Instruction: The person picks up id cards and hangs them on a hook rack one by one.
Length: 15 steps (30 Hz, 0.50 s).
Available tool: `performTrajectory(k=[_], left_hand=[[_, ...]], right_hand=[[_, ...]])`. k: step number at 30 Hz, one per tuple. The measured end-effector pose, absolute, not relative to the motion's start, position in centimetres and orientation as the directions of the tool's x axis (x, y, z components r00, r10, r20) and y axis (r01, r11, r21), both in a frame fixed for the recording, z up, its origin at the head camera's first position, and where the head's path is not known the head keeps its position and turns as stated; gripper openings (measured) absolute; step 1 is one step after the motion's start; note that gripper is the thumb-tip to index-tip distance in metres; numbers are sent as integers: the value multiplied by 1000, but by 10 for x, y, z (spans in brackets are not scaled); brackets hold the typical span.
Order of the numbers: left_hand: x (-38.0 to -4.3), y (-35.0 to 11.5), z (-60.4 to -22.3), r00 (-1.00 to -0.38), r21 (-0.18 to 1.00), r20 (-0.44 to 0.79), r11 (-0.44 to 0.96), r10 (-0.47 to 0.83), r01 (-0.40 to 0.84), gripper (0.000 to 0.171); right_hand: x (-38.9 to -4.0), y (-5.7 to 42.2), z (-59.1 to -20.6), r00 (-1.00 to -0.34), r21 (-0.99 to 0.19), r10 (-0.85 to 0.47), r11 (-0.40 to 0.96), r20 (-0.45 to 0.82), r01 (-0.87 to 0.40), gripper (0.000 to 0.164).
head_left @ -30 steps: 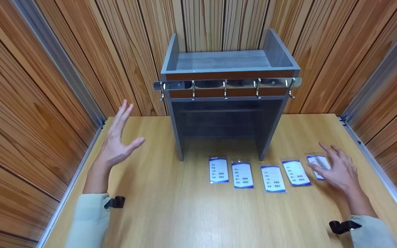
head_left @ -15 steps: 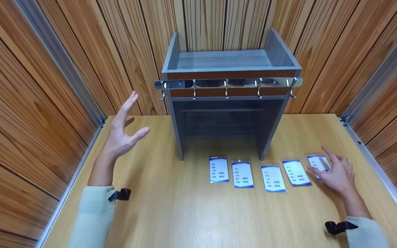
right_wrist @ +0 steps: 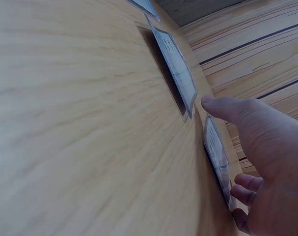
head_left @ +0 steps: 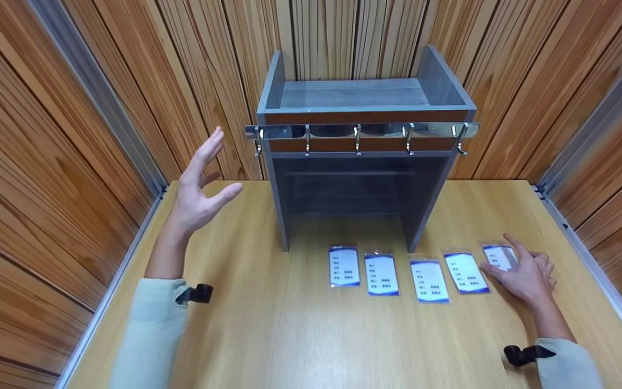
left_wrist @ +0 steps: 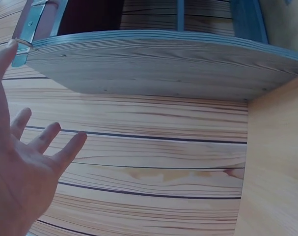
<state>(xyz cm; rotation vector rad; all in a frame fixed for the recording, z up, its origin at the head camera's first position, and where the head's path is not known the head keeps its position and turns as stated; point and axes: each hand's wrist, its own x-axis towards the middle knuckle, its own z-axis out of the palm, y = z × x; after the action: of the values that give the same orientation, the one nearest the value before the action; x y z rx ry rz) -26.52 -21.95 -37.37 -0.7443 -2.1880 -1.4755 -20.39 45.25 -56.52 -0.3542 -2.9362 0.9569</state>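
Note:
My right hand (head_left: 529, 275) reaches over the rightmost card badge (head_left: 499, 256), a clear sleeve with a white and blue printed insert lying on the table. In the right wrist view, the thumb is on the near side of that badge (right_wrist: 217, 152), and the other fingertips are close to its far edge; whether they touch it I cannot tell. My left hand (head_left: 195, 202) hangs in the air left of the grey rack (head_left: 365, 94), its fingers spread and holding nothing. Similar badges (head_left: 466, 273) lie in a row to the left of the rightmost one.
A metal rail with several hooks (head_left: 358, 139) runs across the rack's front. Slatted wooden walls (head_left: 62, 162) enclose the table (head_left: 311, 340) at the back and sides. The rack's side panel (left_wrist: 153, 66) fills the upper left wrist view.
My left hand has risen and shifted right toward the rack. My right hand has moved slightly left and lower around the rightmost badge, with its fingers drawn in a little. The badges stay put.

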Motion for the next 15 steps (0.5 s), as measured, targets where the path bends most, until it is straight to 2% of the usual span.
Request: performTrajectory(k=[9,15], left_hand=[[-270,-216,-360,-785,745,591,247,187,620,83],[-274,-214,-355,-759,724,617,230,207,651,75]], right_hand=[[-206,453,-567,-971,-575,229,786,-71,228,102],[-210,455,-566,-972,-577,220,785,-77,223,95]])
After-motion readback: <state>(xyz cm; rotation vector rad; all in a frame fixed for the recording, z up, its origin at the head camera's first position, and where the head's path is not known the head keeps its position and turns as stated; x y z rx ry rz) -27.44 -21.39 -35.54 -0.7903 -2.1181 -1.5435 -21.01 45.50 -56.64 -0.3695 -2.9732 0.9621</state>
